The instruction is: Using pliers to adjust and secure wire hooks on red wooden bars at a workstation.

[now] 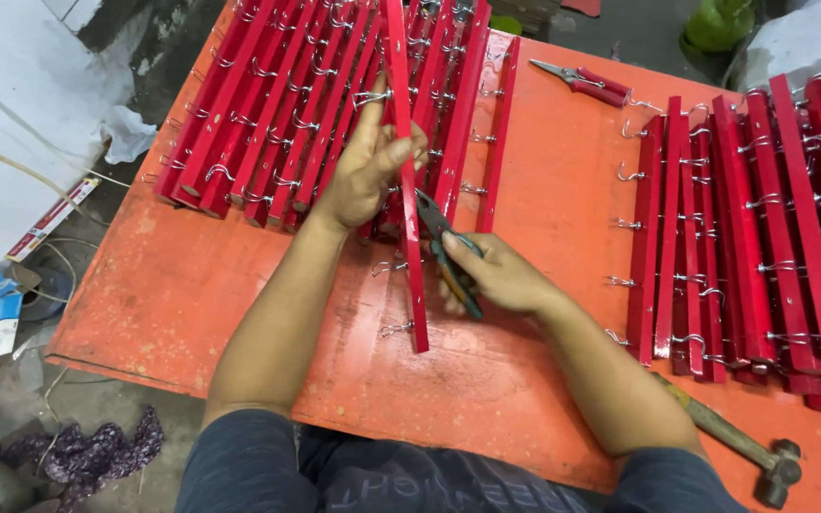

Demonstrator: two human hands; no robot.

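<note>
- A long red wooden strip (411, 237) fitted with small metal hooks stands on edge along the middle of the orange table (553, 190), running away from the person.
- The left hand (368, 161) is closed around the upper part of the strip, thumb on the near face and fingers behind.
- The right hand (501, 275) grips a pair of green-handled pliers (448, 252), whose tip meets the strip at about mid-length; whether it bites a hook there is hard to tell.
- Behind the left hand lies a fanned stack of red strips (287, 114) with hooks.
- At the right lies a second pile of strips (762, 218), laid side by side.
- Red-handled pliers (586, 83) lie at the far edge of the table.
- A hammer (748, 451) rests at the near right corner, just beside the right forearm.
</note>
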